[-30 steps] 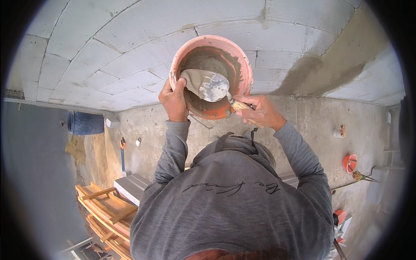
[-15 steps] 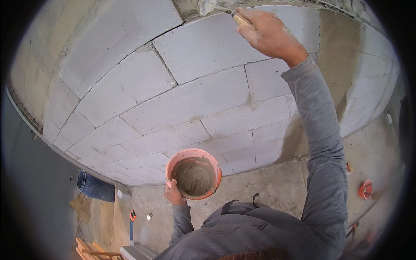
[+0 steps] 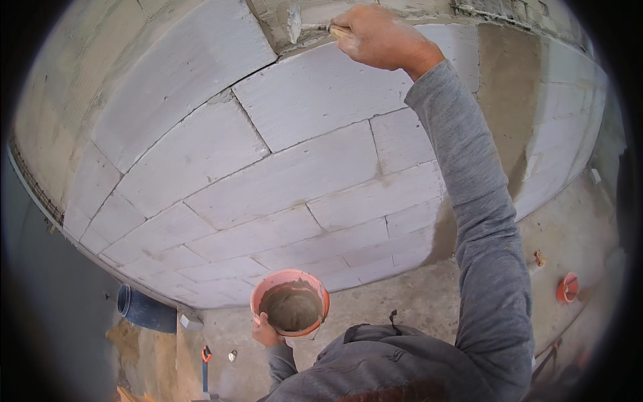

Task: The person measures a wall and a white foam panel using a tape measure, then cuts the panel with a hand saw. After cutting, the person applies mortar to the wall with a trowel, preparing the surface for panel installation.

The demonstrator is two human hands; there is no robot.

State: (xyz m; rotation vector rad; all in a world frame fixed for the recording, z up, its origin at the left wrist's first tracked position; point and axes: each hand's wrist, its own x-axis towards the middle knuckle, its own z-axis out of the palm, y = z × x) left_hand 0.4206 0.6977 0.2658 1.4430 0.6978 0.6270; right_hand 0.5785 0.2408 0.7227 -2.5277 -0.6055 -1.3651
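Note:
My right hand [image 3: 382, 39], raised high against the wall, is closed round the light handle of a trowel [image 3: 295, 24]. The trowel's blade carries pale mortar smears and lies at the top course, beside the end of a large white block [image 3: 187, 80]. Low in front of me, my left hand [image 3: 266, 331] grips the rim of an orange-pink bucket [image 3: 257, 305], thumb inside. Grey wet mortar [image 3: 292, 307] partly fills the bucket. White blocks with thin joints make up the wall [image 3: 288, 177].
A dark blue barrel [image 3: 147, 309] lies on its side at the lower left, near a small white block [image 3: 191, 322]. An orange-handled tool [image 3: 206, 358] is on the floor. Another orange bucket [image 3: 568, 288] stands at the right. A brown mortar band [image 3: 507, 94] runs down the wall.
My right hand and the trowel have moved left along the top of the wall. The bucket in my left hand sits lower in view, as the whole view has shifted slightly.

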